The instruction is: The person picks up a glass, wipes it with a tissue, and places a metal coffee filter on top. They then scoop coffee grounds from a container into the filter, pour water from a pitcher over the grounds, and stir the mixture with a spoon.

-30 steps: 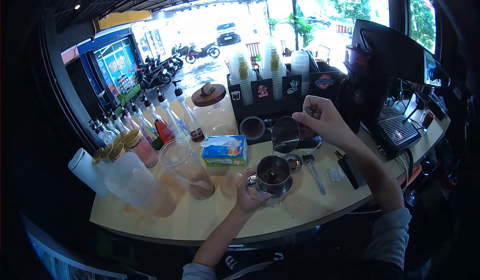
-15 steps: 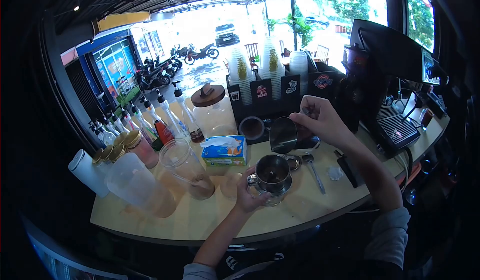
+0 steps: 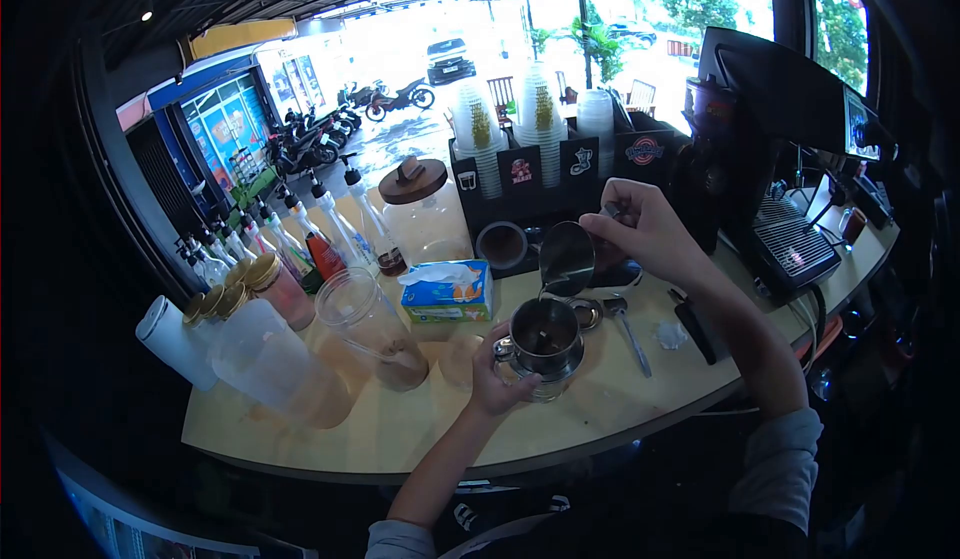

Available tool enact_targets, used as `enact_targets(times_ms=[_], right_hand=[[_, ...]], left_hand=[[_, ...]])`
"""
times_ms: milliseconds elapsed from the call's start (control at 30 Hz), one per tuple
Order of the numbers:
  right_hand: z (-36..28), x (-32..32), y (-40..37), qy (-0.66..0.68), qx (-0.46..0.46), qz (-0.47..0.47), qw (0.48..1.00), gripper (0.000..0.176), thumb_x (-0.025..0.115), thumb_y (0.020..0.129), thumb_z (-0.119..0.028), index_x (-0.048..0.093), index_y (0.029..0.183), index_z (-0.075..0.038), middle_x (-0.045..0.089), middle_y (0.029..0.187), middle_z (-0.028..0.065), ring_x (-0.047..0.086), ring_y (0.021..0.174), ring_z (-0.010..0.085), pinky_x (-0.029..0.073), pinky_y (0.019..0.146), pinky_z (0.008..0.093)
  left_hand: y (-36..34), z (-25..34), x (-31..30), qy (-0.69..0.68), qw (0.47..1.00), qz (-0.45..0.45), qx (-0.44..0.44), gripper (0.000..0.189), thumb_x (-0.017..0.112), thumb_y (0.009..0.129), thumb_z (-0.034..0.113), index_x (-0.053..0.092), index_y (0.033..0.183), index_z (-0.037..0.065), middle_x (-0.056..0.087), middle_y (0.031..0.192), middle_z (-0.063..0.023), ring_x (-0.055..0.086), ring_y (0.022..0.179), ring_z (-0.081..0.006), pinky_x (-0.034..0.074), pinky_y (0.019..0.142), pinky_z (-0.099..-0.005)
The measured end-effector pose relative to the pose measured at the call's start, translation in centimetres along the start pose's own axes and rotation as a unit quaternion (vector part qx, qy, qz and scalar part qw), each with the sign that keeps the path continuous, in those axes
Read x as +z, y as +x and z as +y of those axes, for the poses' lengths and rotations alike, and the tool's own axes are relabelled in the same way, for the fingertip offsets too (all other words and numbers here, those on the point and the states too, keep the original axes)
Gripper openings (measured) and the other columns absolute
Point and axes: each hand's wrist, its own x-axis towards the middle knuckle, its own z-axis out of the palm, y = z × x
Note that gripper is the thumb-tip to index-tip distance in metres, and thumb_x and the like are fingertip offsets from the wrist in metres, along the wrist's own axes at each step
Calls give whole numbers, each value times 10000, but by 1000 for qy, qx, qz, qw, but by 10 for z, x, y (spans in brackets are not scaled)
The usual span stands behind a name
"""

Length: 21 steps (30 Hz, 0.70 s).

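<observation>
My left hand [image 3: 497, 379] is closed around the side of a metal coffee drip filter [image 3: 532, 357], which sits on top of a glass [image 3: 550, 391]. Dark contents show inside the filter. Above it, my right hand [image 3: 640, 231] grips a metal pitcher [image 3: 567, 262] near its handle. The pitcher is tipped to the left, and a thin stream of liquid seems to run from its lip into the filter. A small round metal lid [image 3: 587, 313] and a spoon [image 3: 632, 339] lie to the right of the filter.
A tissue box [image 3: 448, 294], a clear pitcher [image 3: 372, 334] and a frosted jug [image 3: 275, 364] stand left of my hands. Syrup bottles [image 3: 322, 257] line the left edge. Stacked cups [image 3: 540, 119] fill a black holder behind. At right stands an espresso machine [image 3: 785, 244].
The pitcher has tilted further, and a thin stream now shows at its lip. My right hand has risen slightly; my left hand stays on the drip filter.
</observation>
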Motion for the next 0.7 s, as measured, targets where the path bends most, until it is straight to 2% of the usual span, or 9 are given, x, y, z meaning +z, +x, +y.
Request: enact_targets(times_ms=[233,533,700], right_hand=[[2,-8,-5,-35,-9,16,999,307,703,836,-179,459,695,-58,394,542,-66,329,515,-3,267,443,215],[-1,-5,-8,-21,-3,18,1000,307,705,833,-190,466,695,-57,401,547,-63,333,520,-1,276,452,212],[3,-3,-2,-20,-11,16,1000,312,707,829,-197,466,692,-55,404,552,-58,339,526,7,281,456,220]], left_hand=[[0,2,2,-8,1000,13,4,745,795,663,363,502,1239,-8,563,1177,-160,555,1124,-263,430,958,-385],[-1,7,2,-20,999,1,-26,755,793,664,357,494,1255,-6,563,1182,-159,552,1135,-263,422,972,-387],[1,11,3,8,1000,8,3,759,794,664,361,493,1257,-5,563,1190,-161,549,1140,-263,421,973,-391]])
